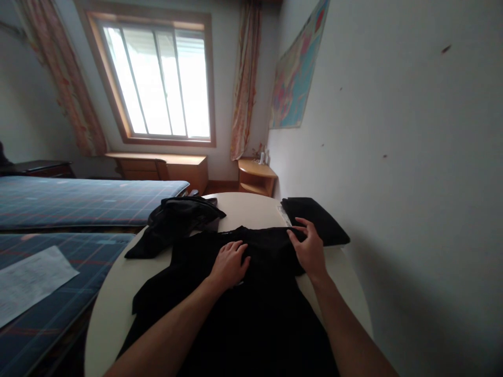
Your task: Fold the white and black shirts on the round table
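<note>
A black short-sleeved shirt (259, 314) is spread over a round cream table (96, 335), its collar edge facing away from me. My left hand (230, 264) rests palm down on the upper middle of the shirt, fingers loosely stretched. At the shirt's far right shoulder is my right hand (310, 248), its thumb and fingers apart, touching the cloth near the edge. Just beyond that hand lies a folded black garment (318, 220). To the left of the collar sits a crumpled heap of black clothing (176, 220).
Two beds with plaid mattresses (94, 201) stand to the left, one with a paper sheet (35, 280) on it. A white wall (424, 209) runs close along the table's right side. Ahead are a wooden desk (184, 165), a corner shelf (257, 168) and a window (161, 84).
</note>
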Tool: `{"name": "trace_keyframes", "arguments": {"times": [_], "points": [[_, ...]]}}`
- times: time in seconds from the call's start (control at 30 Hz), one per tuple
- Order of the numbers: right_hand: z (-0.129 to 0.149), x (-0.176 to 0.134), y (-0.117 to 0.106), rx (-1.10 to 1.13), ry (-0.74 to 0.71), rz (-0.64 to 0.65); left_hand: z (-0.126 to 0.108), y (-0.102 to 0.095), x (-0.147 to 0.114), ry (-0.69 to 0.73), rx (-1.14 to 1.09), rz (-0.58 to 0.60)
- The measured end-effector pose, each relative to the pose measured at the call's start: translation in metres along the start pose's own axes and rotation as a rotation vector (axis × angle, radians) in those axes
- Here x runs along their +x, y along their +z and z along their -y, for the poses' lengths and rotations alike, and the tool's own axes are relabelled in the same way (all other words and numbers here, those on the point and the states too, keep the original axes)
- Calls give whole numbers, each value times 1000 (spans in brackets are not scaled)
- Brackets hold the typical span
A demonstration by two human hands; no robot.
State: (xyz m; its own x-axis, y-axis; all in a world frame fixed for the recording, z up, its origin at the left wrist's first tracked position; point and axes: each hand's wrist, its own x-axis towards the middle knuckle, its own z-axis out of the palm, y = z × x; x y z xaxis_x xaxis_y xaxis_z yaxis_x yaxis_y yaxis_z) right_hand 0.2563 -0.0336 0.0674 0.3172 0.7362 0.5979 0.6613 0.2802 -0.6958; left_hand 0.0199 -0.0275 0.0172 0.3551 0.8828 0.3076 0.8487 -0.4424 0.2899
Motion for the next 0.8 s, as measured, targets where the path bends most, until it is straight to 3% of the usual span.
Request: {"name": "trace_keyframes", "arguments": {"times": [0.2,0.37,0.6,0.8], "points": [[34,-21,5,320,-210,577,5,3,7,-64,-151,-116],[26,-13,-7,138,-259,617,4,-1,7,-37,-247,-164],[4,-3,-13,-110,-124,845,-1,-1,0,195,-197,-66],[-14,-3,-8,-326,-28,850,-1,0,1,216,-225,-52]]}}
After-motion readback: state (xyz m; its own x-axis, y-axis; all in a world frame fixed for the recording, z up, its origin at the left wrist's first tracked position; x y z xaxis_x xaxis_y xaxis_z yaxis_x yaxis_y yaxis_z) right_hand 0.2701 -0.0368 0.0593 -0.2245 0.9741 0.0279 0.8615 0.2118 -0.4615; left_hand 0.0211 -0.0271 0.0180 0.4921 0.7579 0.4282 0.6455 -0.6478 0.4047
